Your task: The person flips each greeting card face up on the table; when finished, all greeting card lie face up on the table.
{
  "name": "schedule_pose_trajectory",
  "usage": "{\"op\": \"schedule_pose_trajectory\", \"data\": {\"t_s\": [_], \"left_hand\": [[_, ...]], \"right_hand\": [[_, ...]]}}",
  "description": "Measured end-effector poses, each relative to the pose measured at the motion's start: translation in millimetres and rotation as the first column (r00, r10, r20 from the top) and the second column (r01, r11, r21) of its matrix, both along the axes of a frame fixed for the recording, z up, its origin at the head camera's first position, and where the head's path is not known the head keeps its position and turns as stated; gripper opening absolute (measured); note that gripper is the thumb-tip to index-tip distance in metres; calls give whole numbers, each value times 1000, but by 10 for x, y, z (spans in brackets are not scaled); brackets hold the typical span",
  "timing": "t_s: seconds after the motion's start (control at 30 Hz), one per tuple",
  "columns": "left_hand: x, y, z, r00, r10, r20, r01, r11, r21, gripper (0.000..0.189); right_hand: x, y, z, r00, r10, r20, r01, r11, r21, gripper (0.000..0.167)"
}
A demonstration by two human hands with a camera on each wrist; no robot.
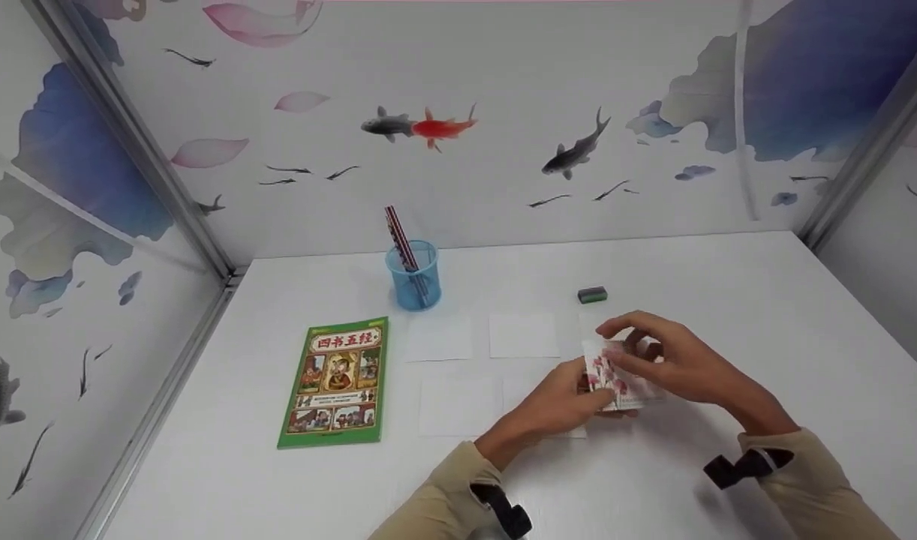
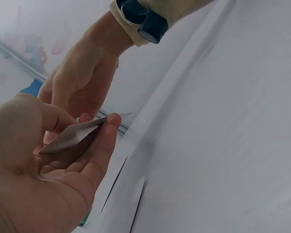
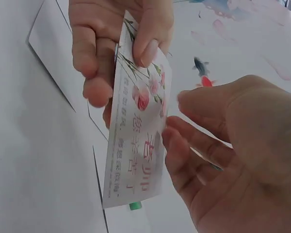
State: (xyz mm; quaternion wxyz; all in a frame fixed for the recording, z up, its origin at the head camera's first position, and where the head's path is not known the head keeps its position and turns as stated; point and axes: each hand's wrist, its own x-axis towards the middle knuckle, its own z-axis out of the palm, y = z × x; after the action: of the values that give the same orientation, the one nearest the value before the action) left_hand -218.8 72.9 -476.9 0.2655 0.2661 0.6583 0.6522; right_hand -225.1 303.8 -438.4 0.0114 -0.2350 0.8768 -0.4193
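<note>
My left hand (image 1: 560,401) grips a white greeting card (image 1: 605,379) printed with pink flowers, its thumb on the printed face and fingers behind. In the right wrist view, the card (image 3: 136,131) stands tilted, showing red and grey Chinese characters below the flowers. Beside its long edge is my right hand (image 3: 237,150), fingers loosely bent, with fingertips right at that edge and the thumb apart from it. From the left wrist view, the card (image 2: 75,136) appears nearly edge-on between the left hand's (image 2: 48,170) thumb and fingers; the right hand (image 2: 82,77) is behind it.
Several blank white paper pieces (image 1: 524,335) lie in rows on the white table (image 1: 226,480). A green-bordered book (image 1: 337,382) lies left, and a blue mesh cup (image 1: 415,289) with striped pencils (image 1: 401,236) stands behind. A small green-and-dark block (image 1: 592,295) sits beyond the hands.
</note>
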Motion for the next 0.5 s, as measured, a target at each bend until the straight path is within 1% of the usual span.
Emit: {"op": "schedule_pose_trajectory", "data": {"t_s": [0.03, 0.1, 0.13, 0.27, 0.37, 0.5], "left_hand": [[-1, -4, -11, 1000, 8, 3, -8, 1000, -1, 42], [0, -11, -30, 999, 33, -14, -33, 999, -34, 39], [3, -12, -36, 999, 41, -25, -42, 998, -50, 38], [15, -8, -42, 992, 68, -110, -84, 986, -143, 42], [18, -9, -11, 976, 94, -196, -137, 966, -218, 54], [3, -39, 48, 951, 118, -287, -201, 938, -282, 63]], "right_hand": [[-4, 9, -12, 1000, 0, -25, 0, 1000, 14, 34], [-12, 26, -33, 998, 3, -56, -1, 999, 41, 38], [-16, 34, -38, 998, 6, -59, -3, 999, 50, 38], [-38, 78, -64, 999, 0, -46, 4, 995, 98, 31], [-56, 126, -100, 999, -18, -28, 22, 988, 152, 29], [-77, 179, -183, 999, -41, 19, 36, 978, 207, 31]]}}
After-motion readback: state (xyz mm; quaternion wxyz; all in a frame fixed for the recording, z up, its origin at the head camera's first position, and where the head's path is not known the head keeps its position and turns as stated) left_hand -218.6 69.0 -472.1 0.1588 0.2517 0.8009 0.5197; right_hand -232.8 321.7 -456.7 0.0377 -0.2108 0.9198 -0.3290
